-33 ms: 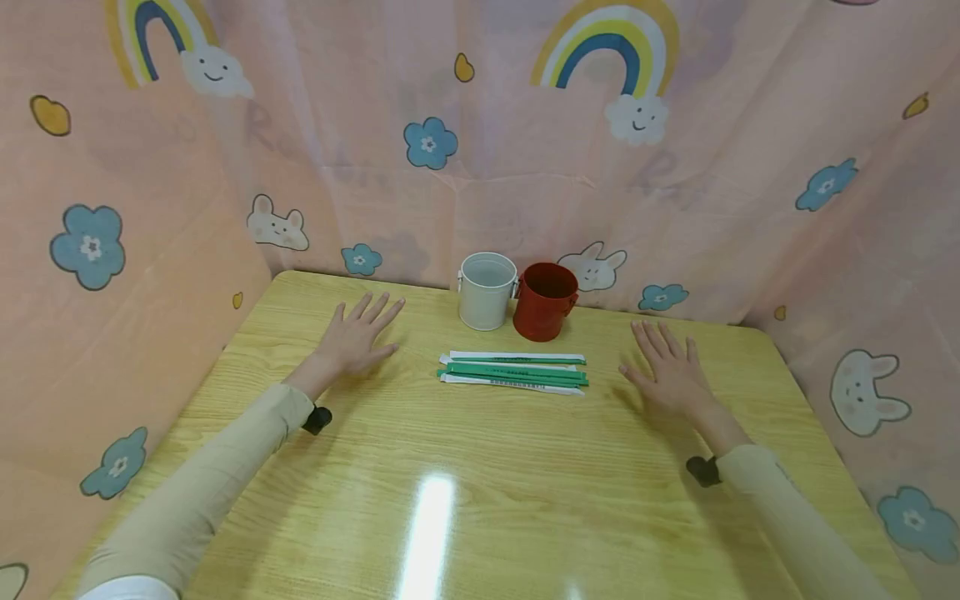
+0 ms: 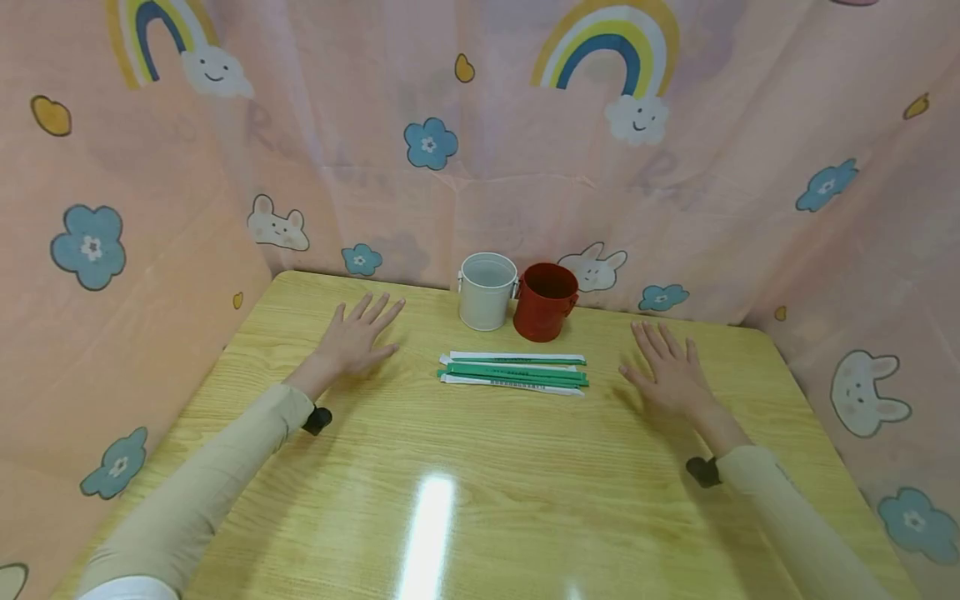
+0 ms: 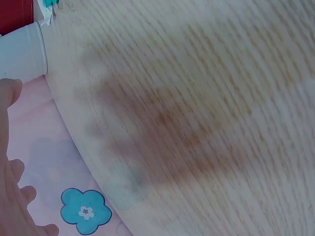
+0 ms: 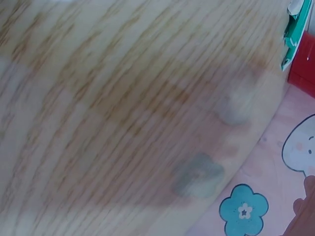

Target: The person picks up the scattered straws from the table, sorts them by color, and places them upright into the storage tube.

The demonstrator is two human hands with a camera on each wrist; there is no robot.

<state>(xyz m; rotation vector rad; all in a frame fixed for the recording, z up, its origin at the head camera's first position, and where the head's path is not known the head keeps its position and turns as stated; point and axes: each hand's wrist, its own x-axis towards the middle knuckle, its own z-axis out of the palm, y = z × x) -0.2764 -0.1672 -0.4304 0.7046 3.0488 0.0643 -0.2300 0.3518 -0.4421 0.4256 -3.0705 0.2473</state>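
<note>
Presently, left hand [image 2: 352, 337]: fingers spread and straight, holding nothing, beside the packets' left ends and apart from them.
Right hand [image 2: 670, 375]: fingers likewise spread and empty, the thumb near the packets' right ends; whether either palm touches the wood, I cannot tell.
Stick packets [image 2: 510, 372]: several slim green-and-white ones, lying crosswise on the tabletop [image 2: 360, 483] between the hands, bunched and partly overlapping; the exact count is unclear.
White pail [image 2: 486, 300]: upright behind the packets, mouth up.
Red pail [image 2: 542, 312]: upright just beside it, on the right hand's side; contact between the two is hard to judge.
Picking well: as a judgement, the outermost packets should separate most easily; pinch one near an end with thumb and forefinger, sliding it clear of its neighbours before lifting.
Watch for: thin wrappers may cling together or bend if squeezed mid-length, and a low sweep of the wrist could nudge a pail.
</note>
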